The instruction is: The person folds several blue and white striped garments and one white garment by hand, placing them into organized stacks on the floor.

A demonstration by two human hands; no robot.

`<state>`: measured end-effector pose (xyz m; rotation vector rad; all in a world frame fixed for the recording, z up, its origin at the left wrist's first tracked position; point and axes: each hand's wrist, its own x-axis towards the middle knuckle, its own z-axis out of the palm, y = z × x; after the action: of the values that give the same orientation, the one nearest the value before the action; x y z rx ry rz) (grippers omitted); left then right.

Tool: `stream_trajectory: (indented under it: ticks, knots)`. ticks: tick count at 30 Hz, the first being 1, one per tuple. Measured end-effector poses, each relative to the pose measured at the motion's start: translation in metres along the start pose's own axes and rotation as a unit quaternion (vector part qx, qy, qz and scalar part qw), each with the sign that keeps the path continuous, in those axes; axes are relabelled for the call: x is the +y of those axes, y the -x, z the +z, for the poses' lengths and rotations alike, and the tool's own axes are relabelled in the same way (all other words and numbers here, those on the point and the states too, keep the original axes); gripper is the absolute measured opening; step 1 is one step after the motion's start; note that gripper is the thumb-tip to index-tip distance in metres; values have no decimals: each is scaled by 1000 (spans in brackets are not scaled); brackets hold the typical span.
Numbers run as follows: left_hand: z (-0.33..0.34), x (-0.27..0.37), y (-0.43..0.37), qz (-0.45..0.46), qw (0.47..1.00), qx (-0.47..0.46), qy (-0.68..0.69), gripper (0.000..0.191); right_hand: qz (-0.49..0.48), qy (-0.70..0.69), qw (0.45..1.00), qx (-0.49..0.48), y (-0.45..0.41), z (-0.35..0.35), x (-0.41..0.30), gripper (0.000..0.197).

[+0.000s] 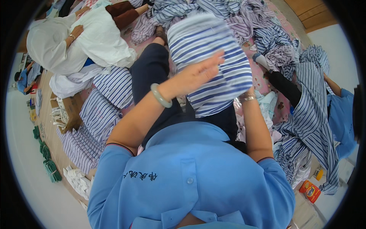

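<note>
A folded blue-and-white striped cloth (211, 57) is held over my lap, its far end blurred. My right hand (249, 91), with bracelets at the wrist, holds it at the lower right edge; the fingers are mostly hidden by the cloth. My left hand (201, 70), a pale bangle on its wrist, is stretched flat over the cloth's middle, blurred, palm side and any contact unclear. Folded striped cloths (100, 110) lie in stacks to my left.
Heaps of loose striped garments (246, 17) lie ahead and at right. A cardboard box (71, 110) with white strips stands at left. One person handles white cloth (100, 40) at upper left; another, at right, has striped fabric (311, 108). Green bundles (51, 170) lie at far left.
</note>
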<state>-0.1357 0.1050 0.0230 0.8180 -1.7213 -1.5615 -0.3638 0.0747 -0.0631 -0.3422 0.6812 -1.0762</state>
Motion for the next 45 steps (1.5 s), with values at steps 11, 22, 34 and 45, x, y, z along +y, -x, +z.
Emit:
stream_trajectory:
  ticks: [11, 22, 34, 45]
  knots:
    - [-42, -104, -28, -16, 887, 275, -372, 56, -154, 242, 955, 79, 50, -16, -41, 56]
    - [-96, -83, -69, -277, 944, 176, 37, 52, -5, 8, 989, 145, 31, -46, 8, 40]
    - [-55, 39, 144, -48, 916, 390, -83, 18, -119, 312, 940, -70, -2, 86, -28, 31]
    - [-74, -45, 138, -36, 837, 476, -268, 30, -338, 732, 592, -12, -16, 63, 7, 38]
